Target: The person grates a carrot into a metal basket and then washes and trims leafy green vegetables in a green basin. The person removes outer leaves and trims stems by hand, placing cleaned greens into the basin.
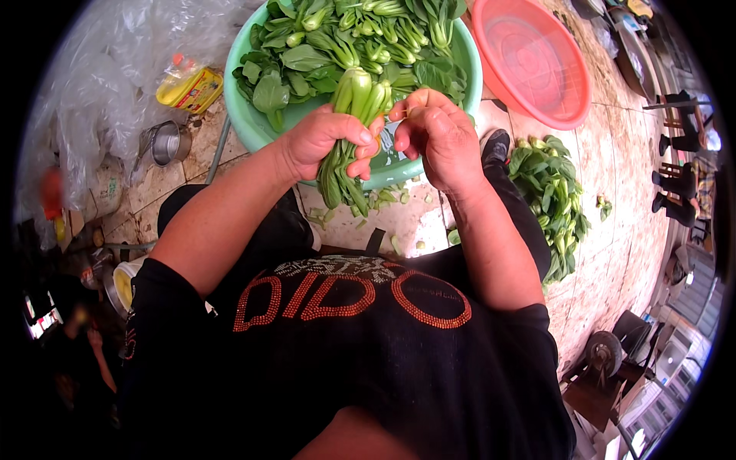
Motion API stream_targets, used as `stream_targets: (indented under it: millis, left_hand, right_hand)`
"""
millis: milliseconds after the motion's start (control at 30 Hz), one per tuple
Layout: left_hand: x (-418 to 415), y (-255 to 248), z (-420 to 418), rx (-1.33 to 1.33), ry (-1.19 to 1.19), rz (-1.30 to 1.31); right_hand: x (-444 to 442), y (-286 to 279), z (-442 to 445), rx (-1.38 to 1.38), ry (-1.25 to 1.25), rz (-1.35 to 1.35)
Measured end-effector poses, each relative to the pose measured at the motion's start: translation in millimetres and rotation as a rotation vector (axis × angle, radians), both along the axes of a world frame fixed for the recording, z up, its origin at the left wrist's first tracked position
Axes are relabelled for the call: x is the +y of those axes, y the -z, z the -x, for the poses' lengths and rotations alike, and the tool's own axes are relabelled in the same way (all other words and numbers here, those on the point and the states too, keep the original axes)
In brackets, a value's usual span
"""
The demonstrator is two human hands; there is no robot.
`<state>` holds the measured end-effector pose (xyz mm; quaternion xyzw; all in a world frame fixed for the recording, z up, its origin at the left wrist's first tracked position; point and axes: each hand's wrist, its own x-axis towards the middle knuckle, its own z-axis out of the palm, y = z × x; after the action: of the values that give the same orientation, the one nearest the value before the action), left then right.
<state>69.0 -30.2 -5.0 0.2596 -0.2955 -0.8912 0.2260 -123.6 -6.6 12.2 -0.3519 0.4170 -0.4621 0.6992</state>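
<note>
My left hand (328, 141) is closed around a bunch of bok choy (355, 100), its pale stem ends up and its leaves hanging down. Beside the stems, my right hand (437, 129) pinches a thin yellowish band or tie (401, 114) between thumb and forefinger; the band seems to run to the bunch. Both hands are over the near rim of a large green plastic basin (253, 135), which holds many loose bok choy (374, 34) and some water. On the tiles to the right lies a pile of bok choy (555, 198).
A red plastic basin (532, 57) stands at the upper right. Clear plastic sheeting (98, 75), a yellow package (192, 91) and a metal pot (171, 144) are at the left. Leaf scraps (385, 198) litter the floor. People's legs (678, 185) show far right; another person (95, 345) is lower left.
</note>
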Motion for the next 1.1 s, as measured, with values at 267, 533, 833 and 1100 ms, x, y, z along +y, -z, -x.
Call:
stream_targets:
  millis: [267, 533, 833, 1100]
  left_hand:
    - [1, 15, 2, 0.088, -0.19, -0.098]
    - [-9, 0, 0, -0.167, -0.382, -0.033]
    - [6, 5, 3, -0.25, -0.115, 0.009]
    - [15, 7, 8, -0.326, 0.206, 0.008]
  right_hand:
    - [4, -6, -11, -0.258, -0.197, -0.156]
    - [19, 5, -11, -0.071, -0.317, -0.232]
    - [2, -6, 10, 0.07, -0.099, -0.129]
    - [2, -3, 18, 0.453, -0.313, 0.079]
